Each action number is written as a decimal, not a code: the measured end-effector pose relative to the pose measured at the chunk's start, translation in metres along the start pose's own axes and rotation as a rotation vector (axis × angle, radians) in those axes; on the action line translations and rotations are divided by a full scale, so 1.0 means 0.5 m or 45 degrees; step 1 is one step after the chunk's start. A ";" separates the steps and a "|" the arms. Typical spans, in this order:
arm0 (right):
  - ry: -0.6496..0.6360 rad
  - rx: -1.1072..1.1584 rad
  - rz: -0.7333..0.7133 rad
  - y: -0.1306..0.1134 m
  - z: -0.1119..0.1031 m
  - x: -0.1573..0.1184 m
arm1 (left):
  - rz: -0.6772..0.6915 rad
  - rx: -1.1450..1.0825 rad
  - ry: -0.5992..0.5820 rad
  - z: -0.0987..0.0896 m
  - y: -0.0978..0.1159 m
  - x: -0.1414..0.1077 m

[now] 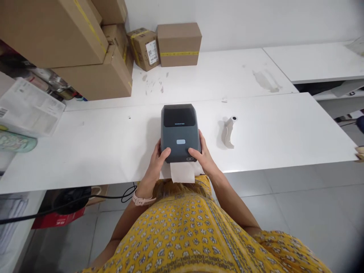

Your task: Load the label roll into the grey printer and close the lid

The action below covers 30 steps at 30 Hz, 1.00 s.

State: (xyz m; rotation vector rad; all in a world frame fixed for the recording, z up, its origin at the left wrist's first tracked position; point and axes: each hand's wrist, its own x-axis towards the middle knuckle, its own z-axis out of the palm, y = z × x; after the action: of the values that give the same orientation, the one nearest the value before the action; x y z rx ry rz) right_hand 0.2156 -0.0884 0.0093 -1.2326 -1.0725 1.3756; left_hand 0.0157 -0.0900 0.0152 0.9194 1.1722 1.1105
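Note:
A dark grey label printer (180,132) with a black window and a pale button sits on the white table in front of me. From its front slot hangs a strip of white label paper (182,173). My left hand (159,157) grips the printer's left side, thumb on top. On the opposite side my right hand (203,153) holds it the same way; fingers of both hands are partly hidden behind the casing. To the right of the printer lies a small paper roll (229,131) with a loose, curling end.
Cardboard boxes (93,76) are stacked at the back left, with a smaller taped box (144,49) and another box (179,43) along the wall. A clear plastic container (31,106) and a green item (18,142) are at the far left. A black cable (108,196) runs below the table (270,140).

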 end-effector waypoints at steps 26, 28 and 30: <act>0.077 -0.208 -0.224 0.070 0.000 0.007 | -0.335 0.143 -0.222 0.002 -0.049 -0.138; 0.112 -0.171 -0.226 0.072 0.003 0.008 | -0.381 0.032 -0.244 0.009 -0.038 -0.130; 0.139 -0.131 -0.219 0.068 0.008 0.005 | -0.402 -0.043 -0.270 0.012 -0.032 -0.126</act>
State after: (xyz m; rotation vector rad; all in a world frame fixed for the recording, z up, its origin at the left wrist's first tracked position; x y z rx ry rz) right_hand 0.2083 -0.0911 -0.0243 -1.2442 -1.1558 1.1224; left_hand 0.0225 -0.1550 0.0153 0.7734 1.0759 0.7575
